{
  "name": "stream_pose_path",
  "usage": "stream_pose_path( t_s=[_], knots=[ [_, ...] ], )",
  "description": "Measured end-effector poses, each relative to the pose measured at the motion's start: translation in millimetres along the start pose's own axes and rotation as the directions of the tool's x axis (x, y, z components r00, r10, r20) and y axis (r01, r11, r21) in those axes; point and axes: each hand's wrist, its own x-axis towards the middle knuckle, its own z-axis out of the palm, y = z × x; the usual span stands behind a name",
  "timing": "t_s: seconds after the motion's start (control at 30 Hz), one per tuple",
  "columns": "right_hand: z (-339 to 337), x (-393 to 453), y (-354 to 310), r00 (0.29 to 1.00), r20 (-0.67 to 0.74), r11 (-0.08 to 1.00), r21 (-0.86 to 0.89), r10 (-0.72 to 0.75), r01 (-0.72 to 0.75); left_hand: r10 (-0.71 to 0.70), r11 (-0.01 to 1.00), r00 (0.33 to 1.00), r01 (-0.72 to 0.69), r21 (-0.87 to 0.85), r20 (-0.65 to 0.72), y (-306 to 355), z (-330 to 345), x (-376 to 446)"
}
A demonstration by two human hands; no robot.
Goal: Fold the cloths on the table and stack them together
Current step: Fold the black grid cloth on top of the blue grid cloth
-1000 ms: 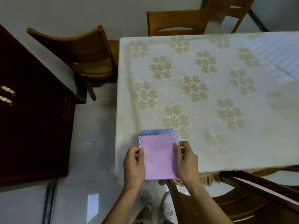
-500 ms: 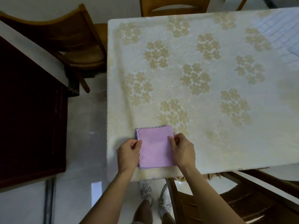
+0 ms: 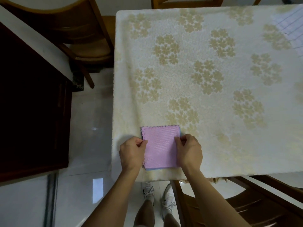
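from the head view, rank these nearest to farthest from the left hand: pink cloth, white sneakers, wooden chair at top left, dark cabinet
1. pink cloth: pinched by the left hand at its left edge.
2. white sneakers: on the floor just below.
3. dark cabinet: off to the left.
4. wooden chair: far up, past the table corner.

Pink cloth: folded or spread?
Folded: the pink cloth is a compact square lying on a blue cloth, both hands pinching its side edges.

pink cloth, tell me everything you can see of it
The pink cloth is folded into a near square with scalloped edges and a dimpled weave. It lies flat near the table's front left corner, on top of a blue cloth that peeks out at its near and right edges. The left hand and right hand pinch its sides.
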Motion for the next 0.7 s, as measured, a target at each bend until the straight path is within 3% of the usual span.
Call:
stream_pose_path(
  t_s=[0.3, 0.43, 0.57, 0.7],
  knots=[
    [3.1, 0.8, -0.8, 0.997, -0.061, 0.999, 0.03, 0.045, -0.043, 0.01, 1.0, 1.0, -0.011, -0.016, -0.006, -6.0, 6.2, 1.8],
    [-0.7, 0.8, -3.0, 0.998, -0.059, 1.0, 0.0, -0.002, 0.002, 0.055, 0.994, 0.998, -0.053, 0.092, -0.021, -6.0, 4.9, 2.5],
    [-24.5, 1.9, -13.2, 0.986, -0.007, 0.979, -0.114, -0.169, 0.167, 0.189, 0.961, 0.98, -0.173, 0.214, -0.06, 5.3, -11.3, 1.4],
    [-70.3, 10.5, -37.5, 0.955, 0.018, 0.934, -0.204, -0.295, 0.292, 0.416, 0.873, 0.909, -0.391, 0.292, -0.027, 32.9, -40.3, 5.2]
  ],
)
